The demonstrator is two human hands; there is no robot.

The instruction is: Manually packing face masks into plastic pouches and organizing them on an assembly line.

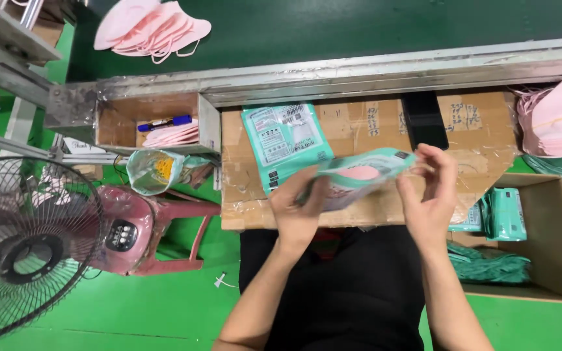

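Open cardboard tabletop (385, 208) beneath hands; blocked at twelve o'clock by black phone (424, 120), at ten by teal pouches (283, 140).

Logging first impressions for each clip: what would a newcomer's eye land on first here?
Centre frame, the left hand and right hand hold a teal plastic pouch with a pink mask showing inside, above a taped cardboard work surface. A stack of pink face masks lies on the dark green conveyor belt at top left, and a round wire-guarded fan fills the lower left.
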